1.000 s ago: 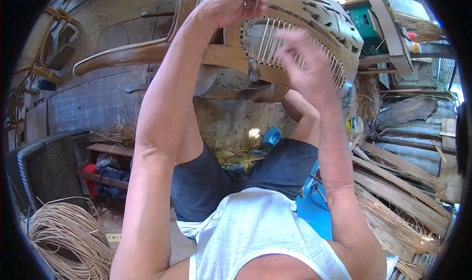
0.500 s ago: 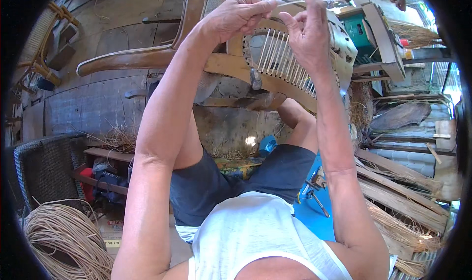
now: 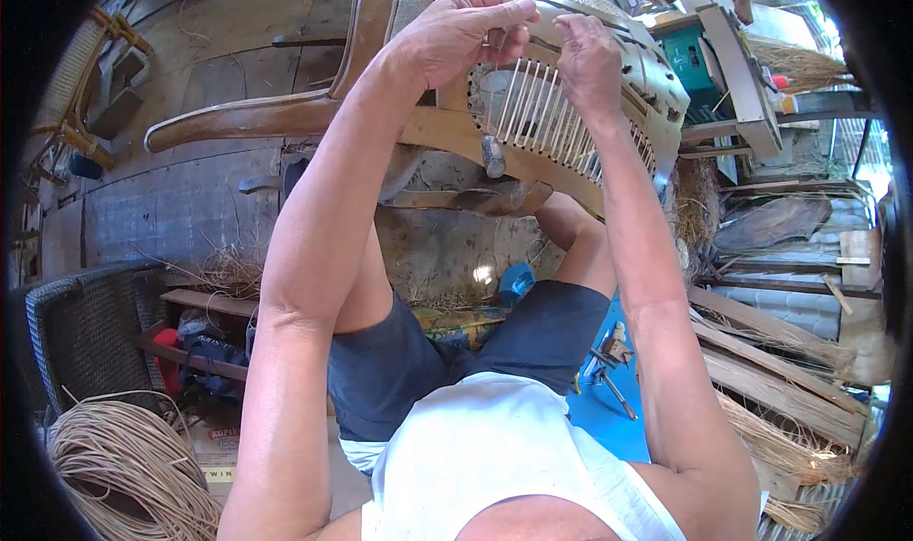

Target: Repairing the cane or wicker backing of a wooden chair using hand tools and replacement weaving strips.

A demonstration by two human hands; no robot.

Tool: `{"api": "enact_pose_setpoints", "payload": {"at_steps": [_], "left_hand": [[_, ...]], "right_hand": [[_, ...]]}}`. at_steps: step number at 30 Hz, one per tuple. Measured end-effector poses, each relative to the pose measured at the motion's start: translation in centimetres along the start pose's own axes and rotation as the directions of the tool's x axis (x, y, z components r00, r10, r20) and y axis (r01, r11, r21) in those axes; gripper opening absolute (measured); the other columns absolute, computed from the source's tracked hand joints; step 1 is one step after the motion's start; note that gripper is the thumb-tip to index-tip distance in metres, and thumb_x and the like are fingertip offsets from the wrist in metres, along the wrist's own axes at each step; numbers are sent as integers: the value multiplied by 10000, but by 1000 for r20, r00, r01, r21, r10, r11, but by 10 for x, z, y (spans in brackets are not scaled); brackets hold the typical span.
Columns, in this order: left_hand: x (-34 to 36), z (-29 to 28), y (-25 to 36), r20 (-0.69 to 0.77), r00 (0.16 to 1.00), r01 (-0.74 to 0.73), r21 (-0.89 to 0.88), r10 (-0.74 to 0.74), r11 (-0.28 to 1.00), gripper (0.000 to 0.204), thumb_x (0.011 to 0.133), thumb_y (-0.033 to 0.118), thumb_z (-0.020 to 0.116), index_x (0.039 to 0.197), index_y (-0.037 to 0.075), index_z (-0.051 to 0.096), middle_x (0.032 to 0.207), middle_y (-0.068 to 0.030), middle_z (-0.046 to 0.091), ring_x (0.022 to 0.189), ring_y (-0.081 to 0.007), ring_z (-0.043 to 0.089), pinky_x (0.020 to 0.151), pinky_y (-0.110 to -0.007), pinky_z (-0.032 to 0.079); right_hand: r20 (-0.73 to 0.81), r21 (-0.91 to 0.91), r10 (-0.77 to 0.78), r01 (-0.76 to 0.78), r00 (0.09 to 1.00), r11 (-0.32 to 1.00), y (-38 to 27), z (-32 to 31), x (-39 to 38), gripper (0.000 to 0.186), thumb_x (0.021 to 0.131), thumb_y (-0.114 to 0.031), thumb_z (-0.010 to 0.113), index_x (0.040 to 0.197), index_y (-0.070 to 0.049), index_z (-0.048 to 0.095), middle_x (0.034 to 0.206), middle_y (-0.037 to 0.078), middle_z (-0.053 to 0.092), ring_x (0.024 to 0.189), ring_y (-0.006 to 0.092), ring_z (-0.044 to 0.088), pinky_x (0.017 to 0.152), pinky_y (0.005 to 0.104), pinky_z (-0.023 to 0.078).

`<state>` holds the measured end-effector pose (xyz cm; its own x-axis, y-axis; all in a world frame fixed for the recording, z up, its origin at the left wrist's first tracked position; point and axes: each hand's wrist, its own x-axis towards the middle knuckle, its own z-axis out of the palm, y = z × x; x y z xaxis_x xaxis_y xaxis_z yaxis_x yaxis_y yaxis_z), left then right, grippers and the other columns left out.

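Observation:
A curved wooden chair frame (image 3: 442, 132) lies in front of me, with pale cane strands (image 3: 533, 108) strung in a row across its opening. Above its far part, my left hand (image 3: 466, 37) is closed in a pinch, thumb against fingers. My right hand (image 3: 590, 66) is pinched too, a short way to the right, over the strands. A thin cane strip seems to run between both sets of fingertips, though it barely shows now. On the near rail of the frame rests a hammer's metal head (image 3: 493, 156); its handle is not plain to see.
A big coil of rattan (image 3: 124, 465) lies at lower left, by a dark woven chair (image 3: 86, 332). At right stand a wooden crate with a green thing (image 3: 687, 61) and several planks (image 3: 780, 379). Tools (image 3: 609, 360) sit on a blue surface beside my leg.
My right hand has come down and its raised fingers have folded into a pinch. The strip seen stretched between the hands is harder to see. My left hand has hardly moved.

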<state>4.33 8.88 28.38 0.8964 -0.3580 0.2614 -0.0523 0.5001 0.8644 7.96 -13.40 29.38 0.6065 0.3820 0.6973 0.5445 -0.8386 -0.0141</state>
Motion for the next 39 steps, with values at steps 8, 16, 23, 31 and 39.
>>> {"api": "enact_pose_setpoints", "payload": {"at_steps": [8, 16, 23, 31, 39], "left_hand": [[0, 13, 12, 56, 998, 28, -191, -17, 981, 265, 1005, 336, 641, 1034, 80, 706, 916, -19, 706, 832, -107, 671, 754, -270, 550], [-5, 15, 23, -64, 992, 107, -67, -111, 992, 267, 1022, 287, 614, 1180, 79, 669, 1027, -25, 701, 927, -122, 663, 809, -263, 534], [-7, -14, -1, -269, 936, 329, 443, -227, 834, 387, 1045, 376, 542, 905, 39, 671, 794, -38, 696, 732, -113, 662, 671, -275, 540], [-49, -14, -2, -9, 670, 360, 878, -743, 314, 321, 985, 258, 563, 954, -41, 677, 877, -123, 750, 725, -187, 711, 655, -339, 557], [-83, 10, -89, 36, 617, -2, 999, -786, 44, 383, 960, 296, 580, 1012, -66, 694, 1056, -237, 710, 1052, -348, 681, 878, -483, 536]], "right_hand": [[236, 290, 309, -371, 921, 882, -16, 3, 1, 165, 950, -203, 632, 1056, -88, 685, 926, 128, 740, 892, 269, 722, 823, 386, 561], [309, 382, 275, -384, 910, 841, -26, -7, 5, 142, 929, -154, 669, 1030, -54, 681, 927, 63, 744, 860, 138, 706, 805, 318, 566], [41, 592, 328, -287, 944, 753, -9, -3, 6, 144, 1032, -194, 590, 1018, -51, 602, 908, 64, 736, 805, 110, 709, 716, 254, 575], [112, 564, 335, -337, 936, 754, -12, 7, -3, 114, 1034, -180, 578, 1039, -68, 594, 910, 75, 739, 800, 129, 726, 697, 266, 581], [22, 454, 207, -194, 978, 870, -16, 16, -9, 82, 1029, -171, 573, 1063, -102, 602, 876, 40, 747, 800, 155, 746, 673, 295, 589]]}}
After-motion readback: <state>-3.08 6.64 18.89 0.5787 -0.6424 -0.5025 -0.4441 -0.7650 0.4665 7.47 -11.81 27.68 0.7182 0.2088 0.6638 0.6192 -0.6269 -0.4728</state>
